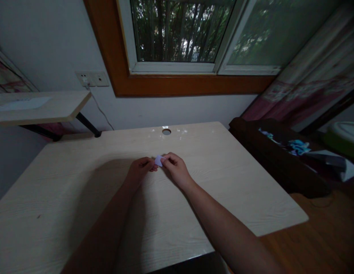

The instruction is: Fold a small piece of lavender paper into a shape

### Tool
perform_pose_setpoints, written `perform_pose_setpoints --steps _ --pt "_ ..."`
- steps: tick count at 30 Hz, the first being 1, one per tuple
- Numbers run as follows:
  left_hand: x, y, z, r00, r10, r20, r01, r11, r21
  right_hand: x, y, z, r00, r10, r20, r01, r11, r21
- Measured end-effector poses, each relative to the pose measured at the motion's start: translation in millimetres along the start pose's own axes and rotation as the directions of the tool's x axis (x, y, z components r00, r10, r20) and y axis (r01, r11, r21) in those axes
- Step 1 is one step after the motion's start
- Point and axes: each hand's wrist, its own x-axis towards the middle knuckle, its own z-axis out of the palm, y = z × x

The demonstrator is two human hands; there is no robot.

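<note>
A small piece of pale, whitish-lilac paper (158, 160) is held between my two hands, just above the middle of the desk. My right hand (175, 167) pinches its right side, thumb on top. At its left edge, my left hand (140, 168) has thumb and fingertips closed on the paper. Part of the sheet is covered by the fingers, so its full shape cannot be made out. Both forearms reach in from the bottom of the view.
The light wood desk (234, 182) has a round cable hole (166, 131) near its back edge. A raised shelf (45, 106) on black legs stands at the left. Behind are a wall socket (92, 78) and window. A dark brown piece of furniture (268, 163) holding cloth lies right.
</note>
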Motion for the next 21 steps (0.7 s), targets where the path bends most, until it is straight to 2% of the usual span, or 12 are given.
perform_pose_setpoints --steps 9,15,21 --pt "0 -4 -0.1 1.000 0.003 -0.012 -0.003 1.000 -0.024 0 -6 0 1.000 0.021 -0.014 -0.021 1.000 -0.009" --pt "2 -12 0.2 0.999 0.041 -0.001 -0.041 0.999 -0.014 0 -5 0 1.000 0.002 -0.004 -0.002 0.999 -0.051" --pt "4 -18 0.8 1.000 0.023 -0.007 -0.024 1.000 -0.005 -2 -7 1 1.000 -0.012 0.004 0.013 0.997 -0.075"
